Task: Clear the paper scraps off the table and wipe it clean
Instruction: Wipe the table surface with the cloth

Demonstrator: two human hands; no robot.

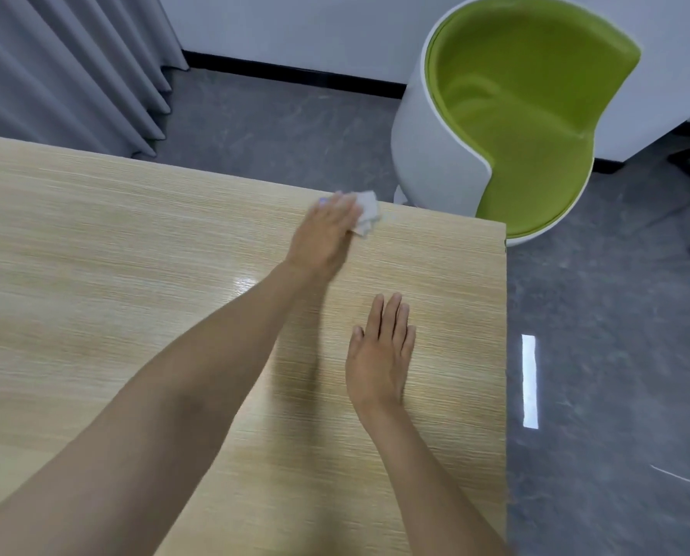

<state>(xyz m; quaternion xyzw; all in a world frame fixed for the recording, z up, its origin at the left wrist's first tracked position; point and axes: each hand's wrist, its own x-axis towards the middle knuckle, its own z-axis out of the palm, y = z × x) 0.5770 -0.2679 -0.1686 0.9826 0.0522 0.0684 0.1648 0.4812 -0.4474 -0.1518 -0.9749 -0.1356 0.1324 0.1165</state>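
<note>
Tissue (pixel 366 212) lies crumpled under left-hand fingers (pixel 337 208).

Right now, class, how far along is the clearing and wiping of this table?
Done: no loose scraps show on the table. In hand: the left hand presses a crumpled wipe near the far edge, while the right hand rests flat. Left: wiping the remaining surface, presumably.
</note>
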